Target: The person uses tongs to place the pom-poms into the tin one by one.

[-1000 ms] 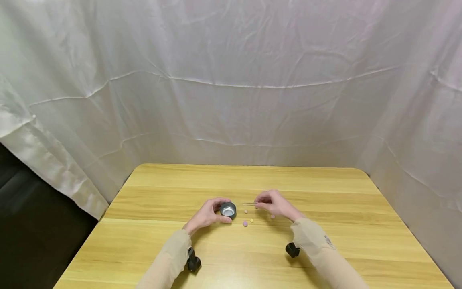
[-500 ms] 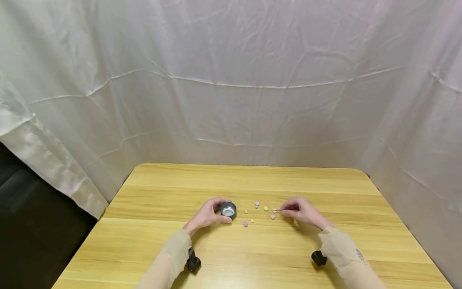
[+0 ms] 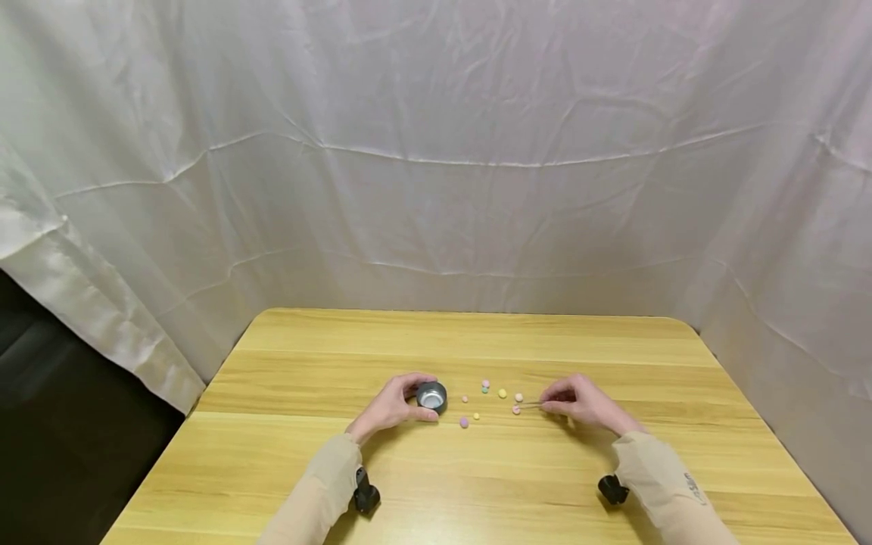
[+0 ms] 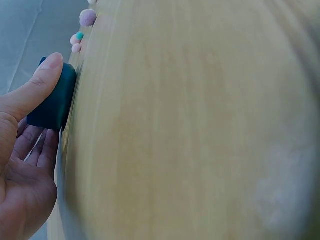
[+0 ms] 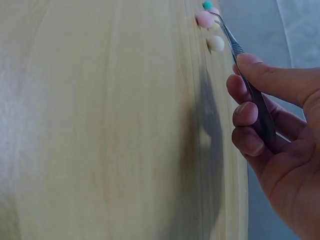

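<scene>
On the table a small dark round bowl [image 3: 432,398] with a silvery inside stands upright. My left hand [image 3: 391,403] holds it between thumb and fingers; in the left wrist view the thumb lies along the side of the bowl [image 4: 62,102]. My right hand [image 3: 579,399] pinches slim metal tweezers [image 5: 234,45] with bent tips. The tips are at a pink pom-pom [image 3: 515,409]; whether they grip it I cannot tell. Close by lie a pale pom-pom [image 3: 519,397] and a yellow pom-pom [image 3: 502,393].
Between bowl and tweezers more pom-poms are scattered: a purple one [image 3: 464,422], a small yellow one [image 3: 477,416], a small pink one [image 3: 465,399], and a pink one [image 3: 486,384] beside a teal one [image 3: 485,390]. Pale curtains [image 3: 477,227] hang behind the wooden table [image 3: 436,484].
My right hand has moved right with the tweezers, away from near the bowl, then slightly toward me to the pink pom-pom. The left hand and bowl stay almost in place.
</scene>
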{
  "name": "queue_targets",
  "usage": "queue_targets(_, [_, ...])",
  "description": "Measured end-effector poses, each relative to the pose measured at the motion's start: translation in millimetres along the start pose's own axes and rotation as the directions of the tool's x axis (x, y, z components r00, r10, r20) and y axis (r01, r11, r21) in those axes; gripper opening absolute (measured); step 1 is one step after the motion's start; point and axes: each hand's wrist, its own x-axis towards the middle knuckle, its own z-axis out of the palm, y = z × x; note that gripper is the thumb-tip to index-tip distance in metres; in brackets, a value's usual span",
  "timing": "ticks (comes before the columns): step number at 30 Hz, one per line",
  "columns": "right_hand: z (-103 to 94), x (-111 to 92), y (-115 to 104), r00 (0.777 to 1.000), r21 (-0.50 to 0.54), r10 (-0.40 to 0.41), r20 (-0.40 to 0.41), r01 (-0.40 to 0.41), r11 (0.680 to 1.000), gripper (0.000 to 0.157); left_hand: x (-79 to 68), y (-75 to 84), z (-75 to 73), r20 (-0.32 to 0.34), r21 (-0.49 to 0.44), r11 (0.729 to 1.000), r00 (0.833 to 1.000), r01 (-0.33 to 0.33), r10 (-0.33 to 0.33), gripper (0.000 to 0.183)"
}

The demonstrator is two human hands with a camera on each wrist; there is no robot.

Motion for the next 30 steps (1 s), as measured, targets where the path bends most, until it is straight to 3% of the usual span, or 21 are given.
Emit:
queue_targets(14, [0.1,-4.6,0.7,1.000,0.068,0.021,0.021,-0.022,0.997,0.013,0.2,-2.3,0.5,-0.006,0.012,1.000,1.000,0.006,-0.006,0.065])
queue_targets(30, [2.4,-5.5,2.6,1.000,0.056,0.017,0.014,-0.018,0.998,0.012,-0.7,1.8,0.1,0.004,0.010,1.000,1.000,-0.001,0.001,0.065])
